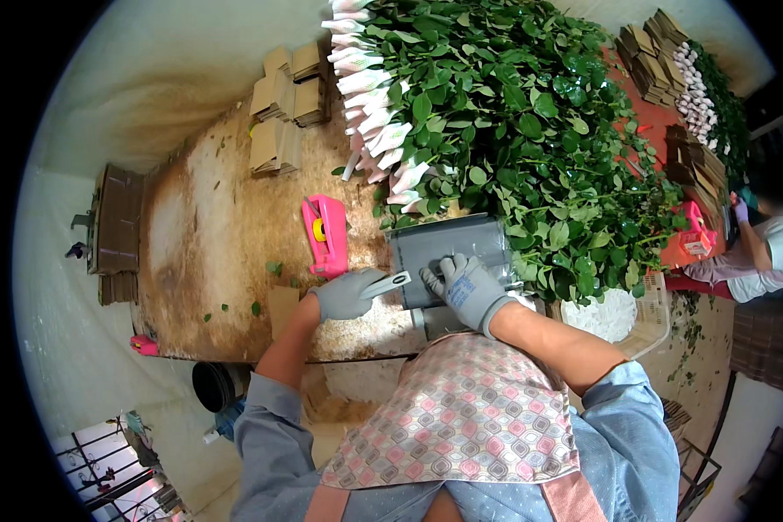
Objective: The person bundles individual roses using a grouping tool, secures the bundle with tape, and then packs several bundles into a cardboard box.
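Note:
My left hand, in a grey glove, is closed around a narrow pale handheld tool with a dark oval at its end. What kind of tool it is, I cannot make out. My right hand, also gloved, rests on a dark grey flat panel with thumb and fingers apart. Beyond the panel lies a large pile of leafy green stems. Their heads are wrapped in white and pinkish sleeves along the left side. Left of the panel, a pink tape dispenser with a yellow core stands on the stained table.
Folded cardboard pieces are stacked at the back left, with more cardboard at the far left. A pale plastic crate stands on the right, and a black bucket below the table edge. A person is at the far right.

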`<state>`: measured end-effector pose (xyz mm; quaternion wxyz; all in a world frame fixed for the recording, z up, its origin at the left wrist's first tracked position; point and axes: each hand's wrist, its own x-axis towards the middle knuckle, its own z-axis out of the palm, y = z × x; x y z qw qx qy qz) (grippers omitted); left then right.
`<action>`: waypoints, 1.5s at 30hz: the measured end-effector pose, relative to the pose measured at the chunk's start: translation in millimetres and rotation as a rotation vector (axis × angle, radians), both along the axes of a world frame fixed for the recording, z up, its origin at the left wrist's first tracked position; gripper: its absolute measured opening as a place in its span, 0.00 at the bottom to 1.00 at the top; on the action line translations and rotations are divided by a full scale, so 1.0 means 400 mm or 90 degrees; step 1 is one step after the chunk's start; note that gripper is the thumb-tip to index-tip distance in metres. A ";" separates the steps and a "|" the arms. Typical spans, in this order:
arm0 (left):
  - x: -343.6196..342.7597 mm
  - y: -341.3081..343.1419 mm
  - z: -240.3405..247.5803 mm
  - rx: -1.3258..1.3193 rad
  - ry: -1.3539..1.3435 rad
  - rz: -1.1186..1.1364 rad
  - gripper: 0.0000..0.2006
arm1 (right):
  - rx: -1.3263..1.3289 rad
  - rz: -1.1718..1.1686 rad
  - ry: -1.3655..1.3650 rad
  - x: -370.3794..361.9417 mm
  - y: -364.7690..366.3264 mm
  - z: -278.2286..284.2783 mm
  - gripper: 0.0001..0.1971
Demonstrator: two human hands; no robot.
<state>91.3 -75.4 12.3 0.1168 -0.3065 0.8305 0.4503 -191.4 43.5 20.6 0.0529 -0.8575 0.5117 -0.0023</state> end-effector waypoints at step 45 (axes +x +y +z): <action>-0.063 -0.219 -0.218 -0.509 -0.068 -0.073 0.08 | -0.009 -0.078 -0.201 0.012 -0.031 -0.022 0.20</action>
